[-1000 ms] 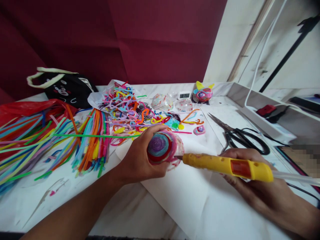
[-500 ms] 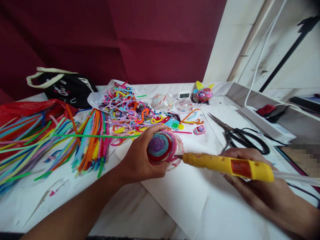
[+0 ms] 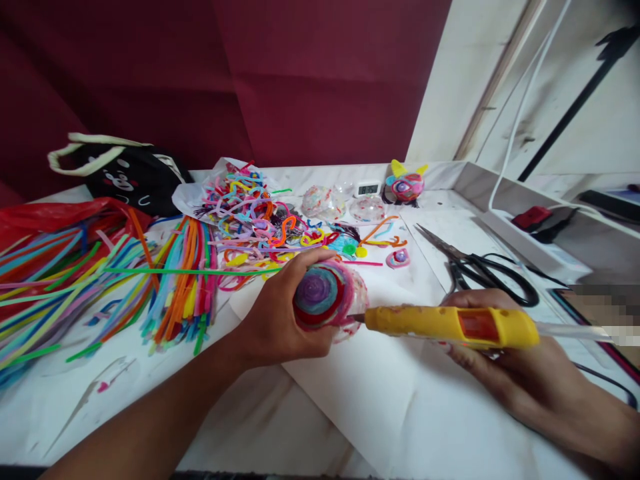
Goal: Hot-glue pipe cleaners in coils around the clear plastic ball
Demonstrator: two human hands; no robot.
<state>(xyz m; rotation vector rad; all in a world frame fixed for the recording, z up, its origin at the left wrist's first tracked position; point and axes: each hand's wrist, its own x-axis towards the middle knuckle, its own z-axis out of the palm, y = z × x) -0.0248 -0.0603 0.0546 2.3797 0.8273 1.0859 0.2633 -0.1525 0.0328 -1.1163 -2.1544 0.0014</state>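
Note:
My left hand [image 3: 290,313] is closed around a ball [image 3: 316,293] wound with coiled pipe cleaner in purple, blue, red and pink. The ball's right side is clear plastic with coloured specks. My right hand [image 3: 525,373] grips a yellow hot glue gun [image 3: 445,327], with a clear glue stick [image 3: 575,331] sticking out of its back end. The gun's nozzle points left, at or very near the pink edge of the coil; contact cannot be made out. White paper [image 3: 360,393] lies under the ball.
Bundles of pipe cleaners [image 3: 187,280] spread over the left side. Cut pieces [image 3: 245,193] pile up at the back beside a black bag [image 3: 130,177]. Scissors [image 3: 470,263] lie behind my right hand. A finished-looking ball with yellow ears [image 3: 406,185] stands near a small digital clock [image 3: 369,190].
The glue gun has shifted slightly left and tilted a little, its back end now higher. My left hand and the ball have stayed almost in place.

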